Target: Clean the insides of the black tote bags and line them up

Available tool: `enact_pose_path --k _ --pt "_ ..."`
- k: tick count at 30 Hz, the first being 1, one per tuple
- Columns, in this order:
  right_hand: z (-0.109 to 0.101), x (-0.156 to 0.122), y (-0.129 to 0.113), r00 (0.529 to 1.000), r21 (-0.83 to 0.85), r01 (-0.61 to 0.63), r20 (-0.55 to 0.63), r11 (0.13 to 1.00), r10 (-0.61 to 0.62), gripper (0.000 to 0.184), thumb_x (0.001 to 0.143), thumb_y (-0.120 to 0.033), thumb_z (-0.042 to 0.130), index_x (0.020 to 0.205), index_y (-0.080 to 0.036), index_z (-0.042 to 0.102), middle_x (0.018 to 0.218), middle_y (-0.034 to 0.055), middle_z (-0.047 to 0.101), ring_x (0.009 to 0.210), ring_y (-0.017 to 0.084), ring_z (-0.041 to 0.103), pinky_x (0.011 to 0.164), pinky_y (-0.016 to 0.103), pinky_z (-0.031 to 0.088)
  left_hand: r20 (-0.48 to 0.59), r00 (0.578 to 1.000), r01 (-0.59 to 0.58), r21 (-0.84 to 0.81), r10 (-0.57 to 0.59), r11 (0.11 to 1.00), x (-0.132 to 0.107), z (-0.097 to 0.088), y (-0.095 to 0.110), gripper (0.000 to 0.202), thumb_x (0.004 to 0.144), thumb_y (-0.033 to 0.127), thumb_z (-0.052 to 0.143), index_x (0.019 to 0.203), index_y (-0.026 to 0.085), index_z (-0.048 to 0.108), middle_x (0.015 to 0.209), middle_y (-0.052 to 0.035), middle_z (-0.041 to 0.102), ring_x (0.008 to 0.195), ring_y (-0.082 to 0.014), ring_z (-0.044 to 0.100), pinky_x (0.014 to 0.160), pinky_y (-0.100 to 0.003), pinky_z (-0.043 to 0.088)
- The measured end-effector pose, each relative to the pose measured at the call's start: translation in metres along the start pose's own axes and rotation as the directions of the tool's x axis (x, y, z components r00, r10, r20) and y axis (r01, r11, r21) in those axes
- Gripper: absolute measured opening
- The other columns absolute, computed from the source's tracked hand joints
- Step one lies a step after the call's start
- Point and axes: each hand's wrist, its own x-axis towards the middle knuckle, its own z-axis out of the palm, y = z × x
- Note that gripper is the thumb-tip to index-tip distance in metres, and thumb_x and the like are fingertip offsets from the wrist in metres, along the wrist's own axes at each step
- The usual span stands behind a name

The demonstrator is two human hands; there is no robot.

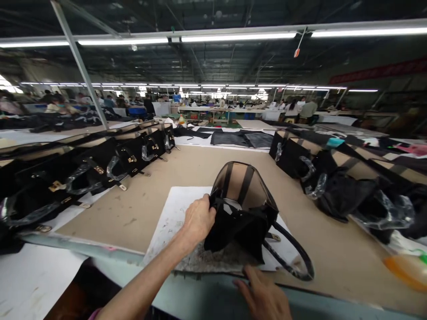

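A black handbag [233, 231] with a tan lining and dark stripes lies tipped on the table, its opening facing up and away from me. My left hand [199, 218] is closed on the bag's left rim, thumb and fingers pinching the edge. One dark handle [300, 253] curves out to the right and rests on the board. Beneath the bag is a smudged white sheet [170, 213]. At the table's front edge, just below the bag, my right hand [265, 295] has its fingers apart, with nothing visible in them; it is slightly blurred.
Rows of similar black bags with plastic-wrapped handles stand on the left [100, 164] and right [343, 178]. A bottle with orange contents [407, 269] lies at the right. Dark flat pieces [230, 138] are spread at the back. Several people work at distant tables.
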Motion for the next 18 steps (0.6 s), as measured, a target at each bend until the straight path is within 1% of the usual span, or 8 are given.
enact_pose_path --k 3,6,8,11,13,14,16,18 --pt "0.005 0.043 -0.017 0.984 0.142 -0.008 0.177 0.99 -0.017 0.012 0.073 -0.019 0.051 0.078 -0.02 0.062 0.078 0.0075 0.064 0.075 0.023 0.059 0.063 0.027 0.043 0.004 1.0 -0.027 0.001 0.027 1.0 -0.004 -0.011 0.0 0.022 0.078 0.031 0.036 0.086 0.017 0.051 0.08 -0.0115 0.063 0.078 -0.0261 0.059 0.06 -0.029 0.038" --pt "-0.012 0.1 -0.015 0.958 0.384 -0.006 0.266 0.923 -0.104 0.016 0.066 -0.012 0.052 0.074 -0.018 0.065 0.076 0.0063 0.065 0.069 0.02 0.06 0.062 0.025 0.043 0.031 0.999 -0.039 0.054 0.038 0.998 -0.012 -0.025 -0.004 0.026 0.079 0.035 0.035 0.085 0.018 0.053 0.081 -0.0115 0.063 0.079 -0.0249 0.059 0.061 -0.029 0.038" --pt "-0.025 0.141 -0.009 0.976 0.424 -0.006 0.201 0.906 -0.087 0.024 0.069 -0.018 0.052 0.091 -0.019 0.062 0.085 0.0039 0.065 0.075 0.019 0.059 0.065 0.025 0.044 0.053 0.998 -0.043 0.087 0.038 0.995 -0.02 -0.031 -0.006 0.027 0.08 0.036 0.034 0.085 0.017 0.054 0.081 -0.0111 0.063 0.079 -0.0237 0.059 0.062 -0.028 0.038" --pt "-0.034 0.19 -0.008 0.998 0.445 -0.032 -0.028 0.895 0.05 0.042 0.076 -0.021 0.044 0.118 -0.016 0.043 0.112 0.009 0.053 0.101 0.022 0.048 0.085 0.032 0.037 0.085 0.995 -0.057 0.09 0.049 0.994 -0.033 -0.034 -0.009 0.028 0.081 0.036 0.033 0.083 0.017 0.054 0.079 -0.0094 0.063 0.078 -0.0223 0.06 0.061 -0.026 0.038" --pt "-0.03 0.203 -0.016 0.989 0.445 -0.044 -0.107 0.894 0.102 0.052 0.076 -0.018 0.042 0.126 -0.012 0.031 0.122 0.0134 0.042 0.111 0.023 0.039 0.092 0.035 0.031 0.107 0.993 -0.05 0.075 0.042 0.996 -0.04 -0.034 -0.01 0.029 0.081 0.037 0.032 0.083 0.017 0.054 0.077 -0.009 0.063 0.077 -0.0218 0.06 0.06 -0.026 0.037" --pt "-0.026 0.202 -0.021 0.989 0.449 -0.03 -0.116 0.893 0.092 0.053 0.075 -0.016 0.042 0.126 -0.012 0.031 0.124 0.0128 0.041 0.113 0.022 0.037 0.093 0.034 0.031 0.114 0.993 -0.045 0.069 0.037 0.997 -0.043 -0.034 -0.012 0.03 0.081 0.037 0.032 0.082 0.017 0.054 0.076 -0.0089 0.063 0.077 -0.0218 0.06 0.059 -0.026 0.037" --pt "-0.015 0.189 -0.03 0.996 0.475 0.037 -0.084 0.879 0.003 0.046 0.073 -0.014 0.043 0.119 -0.018 0.04 0.118 0.0073 0.047 0.108 0.019 0.042 0.089 0.029 0.035 0.119 0.992 -0.038 0.057 0.031 0.998 -0.048 -0.035 -0.016 0.03 0.081 0.038 0.033 0.081 0.017 0.054 0.074 -0.0084 0.063 0.075 -0.022 0.06 0.058 -0.026 0.037" --pt "-0.005 0.166 -0.033 0.998 0.489 0.067 -0.028 0.869 -0.062 0.031 0.076 -0.015 0.04 0.104 -0.021 0.052 0.106 0.0046 0.055 0.098 0.018 0.05 0.082 0.027 0.04 0.12 0.992 -0.045 0.045 0.039 0.998 -0.051 -0.035 -0.02 0.028 0.081 0.039 0.034 0.08 0.018 0.053 0.073 -0.0075 0.063 0.074 -0.0222 0.06 0.058 -0.026 0.037"
